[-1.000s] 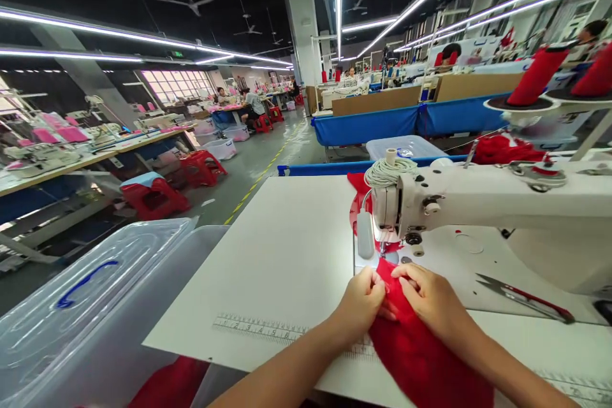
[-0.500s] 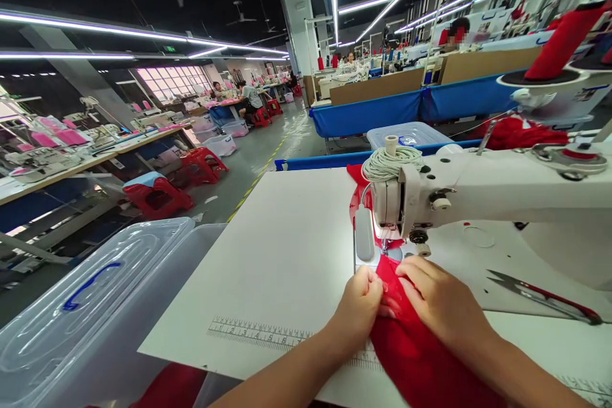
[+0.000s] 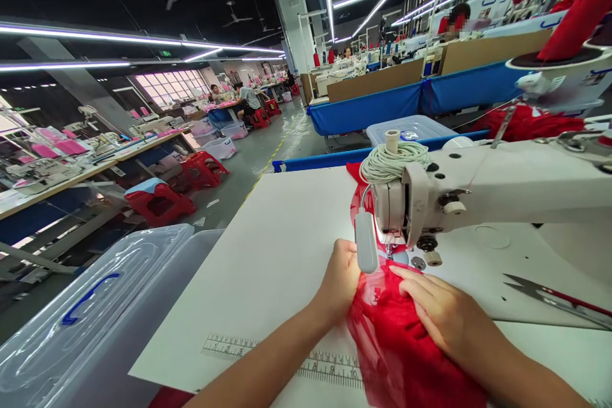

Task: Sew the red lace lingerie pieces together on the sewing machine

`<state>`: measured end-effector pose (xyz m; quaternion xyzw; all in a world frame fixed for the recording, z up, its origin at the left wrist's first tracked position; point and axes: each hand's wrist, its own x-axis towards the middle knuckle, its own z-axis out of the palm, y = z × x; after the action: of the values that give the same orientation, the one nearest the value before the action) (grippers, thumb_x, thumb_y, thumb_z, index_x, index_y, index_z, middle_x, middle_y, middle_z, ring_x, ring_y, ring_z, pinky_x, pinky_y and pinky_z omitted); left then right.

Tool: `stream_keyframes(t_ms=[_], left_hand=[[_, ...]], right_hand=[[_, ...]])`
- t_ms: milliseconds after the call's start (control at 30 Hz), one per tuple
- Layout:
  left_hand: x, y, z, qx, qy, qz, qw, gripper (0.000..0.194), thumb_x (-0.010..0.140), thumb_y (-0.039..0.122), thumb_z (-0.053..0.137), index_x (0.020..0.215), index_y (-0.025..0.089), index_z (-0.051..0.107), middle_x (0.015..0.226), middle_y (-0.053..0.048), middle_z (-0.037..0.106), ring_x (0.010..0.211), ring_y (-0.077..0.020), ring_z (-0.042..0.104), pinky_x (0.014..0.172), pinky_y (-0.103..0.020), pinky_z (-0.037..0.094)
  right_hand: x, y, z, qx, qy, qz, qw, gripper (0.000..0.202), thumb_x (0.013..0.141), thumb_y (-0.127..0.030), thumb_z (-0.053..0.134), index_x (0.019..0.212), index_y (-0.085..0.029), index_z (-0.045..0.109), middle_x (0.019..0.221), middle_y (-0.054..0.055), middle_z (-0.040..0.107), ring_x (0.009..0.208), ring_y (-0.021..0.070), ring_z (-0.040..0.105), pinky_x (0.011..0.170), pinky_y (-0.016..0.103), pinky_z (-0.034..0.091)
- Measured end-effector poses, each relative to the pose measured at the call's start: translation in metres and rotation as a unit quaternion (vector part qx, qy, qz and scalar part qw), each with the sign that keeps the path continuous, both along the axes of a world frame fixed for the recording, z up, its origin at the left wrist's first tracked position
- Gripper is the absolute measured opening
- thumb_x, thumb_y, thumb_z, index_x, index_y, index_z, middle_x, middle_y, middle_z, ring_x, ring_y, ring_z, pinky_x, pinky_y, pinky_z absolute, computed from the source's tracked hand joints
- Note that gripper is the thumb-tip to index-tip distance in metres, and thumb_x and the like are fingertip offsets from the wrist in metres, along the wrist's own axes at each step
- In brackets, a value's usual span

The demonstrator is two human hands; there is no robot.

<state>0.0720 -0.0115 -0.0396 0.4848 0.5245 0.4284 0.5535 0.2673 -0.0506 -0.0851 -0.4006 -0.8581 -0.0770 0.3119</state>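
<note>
A sheer red fabric (image 3: 406, 344) runs from the front of the table up under the needle of the white sewing machine (image 3: 459, 197). My left hand (image 3: 340, 277) is closed on its left edge, with the fingertips partly hidden behind the small grey lamp (image 3: 366, 242). On the right side, my right hand (image 3: 442, 312) grips gathered fabric between thumb and fingers, just in front of the presser foot (image 3: 390, 252). More red fabric (image 3: 356, 194) lies behind the needle. Thread snips (image 3: 559, 299) rest right of my right hand.
A ruler scale (image 3: 329, 366) is marked on the white tabletop (image 3: 268, 268). To the left stands a clear lidded bin (image 3: 95, 293). A coil of pale cord (image 3: 394, 162) sits on the machine head, and a red thread cone (image 3: 576, 16) stands behind. Red stools (image 3: 160, 201) line the aisle.
My left hand has moved left and away from me, drawing the fabric's left edge out. The fabric now lies wider and more bunched. The view has shifted slightly.
</note>
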Motion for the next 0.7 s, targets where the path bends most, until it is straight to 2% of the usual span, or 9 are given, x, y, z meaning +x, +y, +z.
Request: stream_keyframes(t_ms=[67,133,167,233,267,300,400,500,700], left_hand=[[-0.001,0.004,0.004,0.045,0.062,-0.011,0.997,0.017,0.075,0.022,0.067,0.078,0.020,0.050,0.078,0.000,0.055,0.081,-0.0184,0.054,0.077,-0.033,0.049],[0.000,0.002,0.006,0.155,0.161,-0.054,0.973,0.008,0.080,0.021,0.061,0.079,0.020,0.053,0.089,-0.005,0.057,0.091,-0.0223,0.054,0.086,-0.039,0.048],[0.000,0.000,0.005,0.237,0.222,-0.102,0.940,0.003,0.085,0.021,0.055,0.084,0.019,0.056,0.095,-0.007,0.058,0.095,-0.0235,0.055,0.088,-0.040,0.049],[0.001,-0.006,0.000,0.396,0.334,-0.211,0.829,0.019,0.094,0.022,0.042,0.104,0.016,0.057,0.106,-0.012,0.060,0.100,-0.0248,0.057,0.087,-0.041,0.052],[0.001,-0.009,-0.003,0.448,0.375,-0.249,0.772,0.025,0.096,0.021,0.038,0.113,0.014,0.054,0.111,-0.014,0.060,0.102,-0.0252,0.058,0.085,-0.040,0.054],[0.001,-0.011,-0.008,0.474,0.406,-0.267,0.735,0.027,0.097,0.021,0.036,0.118,0.012,0.051,0.115,-0.015,0.060,0.104,-0.0255,0.059,0.082,-0.038,0.056],[0.000,-0.013,-0.018,0.495,0.479,-0.252,0.679,0.026,0.095,0.013,0.034,0.116,0.010,0.049,0.115,-0.018,0.061,0.102,-0.0262,0.062,0.073,-0.035,0.058],[-0.002,-0.012,-0.020,0.487,0.507,-0.255,0.664,0.024,0.092,0.007,0.034,0.109,0.011,0.050,0.113,-0.017,0.062,0.098,-0.0259,0.063,0.069,-0.034,0.058],[-0.003,-0.012,-0.015,0.399,0.517,-0.255,0.713,0.013,0.088,0.022,0.053,0.099,0.016,0.052,0.118,-0.016,0.060,0.102,-0.0292,0.060,0.077,-0.040,0.058]], right_hand=[[0.001,0.000,-0.001,-0.005,0.000,-0.012,1.000,0.039,0.082,-0.001,0.035,0.103,-0.017,0.063,0.114,0.009,0.071,0.098,0.0188,0.069,0.082,0.031,0.059],[0.001,0.001,-0.003,-0.012,0.000,-0.014,1.000,0.042,0.080,0.000,0.034,0.104,-0.017,0.064,0.115,0.009,0.071,0.097,0.0191,0.069,0.083,0.032,0.058],[0.001,0.001,-0.004,-0.014,0.002,-0.009,1.000,0.042,0.080,0.000,0.034,0.103,-0.017,0.064,0.113,0.010,0.071,0.096,0.0195,0.069,0.082,0.032,0.058],[0.001,0.002,-0.004,-0.021,0.006,0.002,1.000,0.041,0.081,-0.001,0.033,0.101,-0.017,0.065,0.110,0.011,0.072,0.094,0.0202,0.069,0.079,0.033,0.059],[0.001,0.002,-0.004,-0.025,0.010,0.004,1.000,0.041,0.082,-0.001,0.032,0.101,-0.017,0.065,0.109,0.011,0.072,0.093,0.0202,0.069,0.078,0.033,0.058],[0.000,0.002,-0.004,-0.027,0.012,0.003,1.000,0.040,0.082,-0.002,0.032,0.101,-0.017,0.065,0.108,0.011,0.072,0.092,0.0201,0.069,0.077,0.033,0.058],[0.001,0.003,-0.003,-0.013,0.005,-0.003,1.000,0.041,0.081,-0.001,0.031,0.098,-0.017,0.065,0.109,0.012,0.072,0.090,0.0198,0.069,0.079,0.033,0.057],[0.004,0.004,-0.003,0.004,-0.017,0.001,1.000,0.040,0.077,0.000,0.032,0.094,-0.017,0.064,0.106,0.013,0.072,0.088,0.0205,0.069,0.077,0.033,0.057],[0.007,0.004,-0.006,-0.029,-0.022,0.004,0.999,0.042,0.075,0.001,0.033,0.096,-0.016,0.065,0.107,0.012,0.071,0.094,0.0214,0.067,0.078,0.033,0.058]])
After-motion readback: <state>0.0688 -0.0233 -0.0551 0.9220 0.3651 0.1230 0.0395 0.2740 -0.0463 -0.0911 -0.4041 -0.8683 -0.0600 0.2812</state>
